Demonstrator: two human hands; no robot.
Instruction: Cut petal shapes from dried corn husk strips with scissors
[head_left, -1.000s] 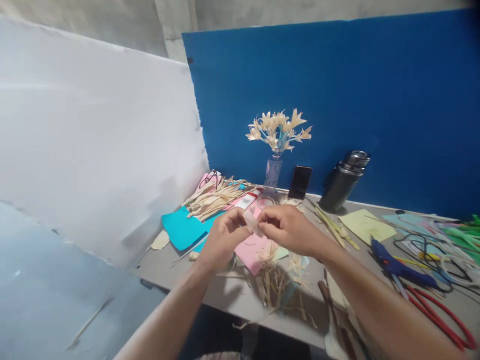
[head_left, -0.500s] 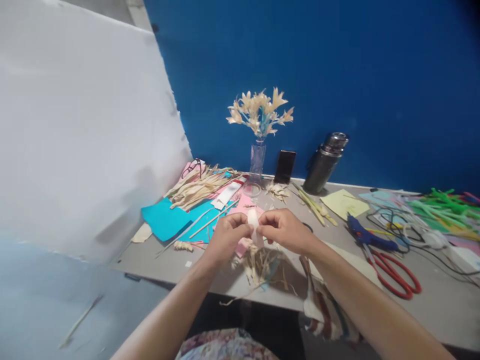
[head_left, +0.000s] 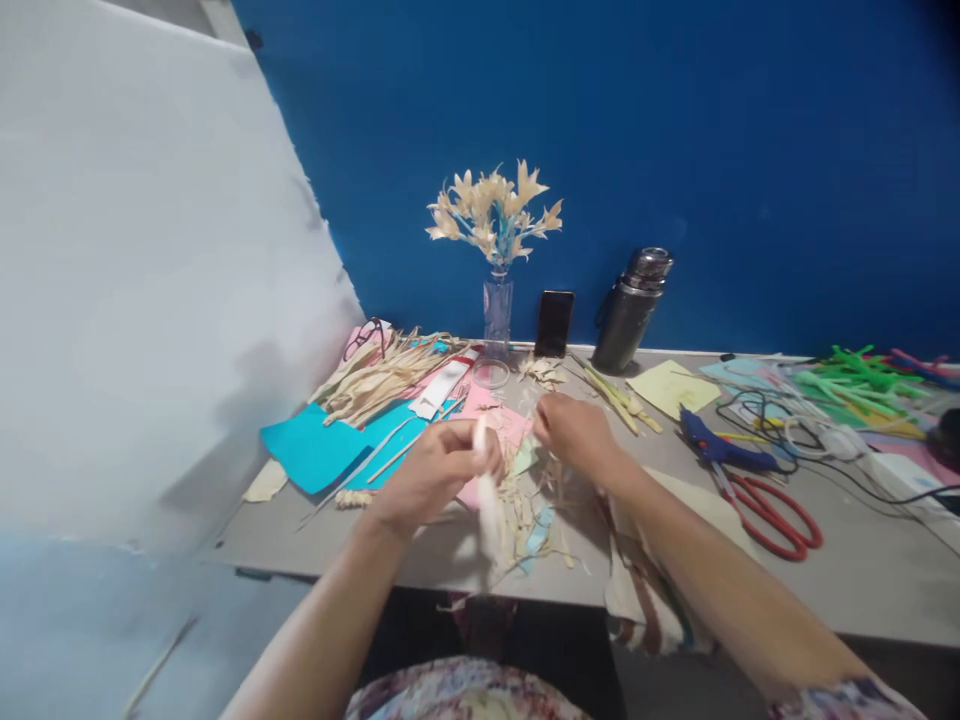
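Two bare hands, left hand (head_left: 431,470) and right hand (head_left: 574,432), are above a cluttered grey tabletop (head_left: 885,590), near each other with a gap between. Left grip: pinching a pale husk strip (head_left: 490,515) between thumb and fingers; top end pokes above the fingertips, the rest hangs down, blurred, in front of the husk scraps (head_left: 517,505). Right grip: fingers curled in, apart from the strip; cannot tell if anything thin is inside.

Pink paper (head_left: 514,425) lies behind and between the hands. Left side: blue paper (head_left: 315,448), dried husk bundle (head_left: 382,375), eyeglasses (head_left: 366,340) at the bundle's far end, white packet (head_left: 442,388) with red end near a clear ring (head_left: 491,373). Back: clear vase (head_left: 498,315) upright, pale husk flowers (head_left: 491,205) in it; black smartphone (head_left: 555,322) propped up just right of it; dark thermos flask (head_left: 628,315) tilted in view, before the blue partition (head_left: 750,180).

Right side: green-yellow stalks (head_left: 619,398), yellow paper (head_left: 671,388), blue glue gun (head_left: 724,445) lying at the red-handled scissors (head_left: 780,515), black cable (head_left: 847,475), green pipe cleaners (head_left: 859,385) in a heap. Striped cloth (head_left: 645,605) hangs over the near edge, partly under the right forearm.
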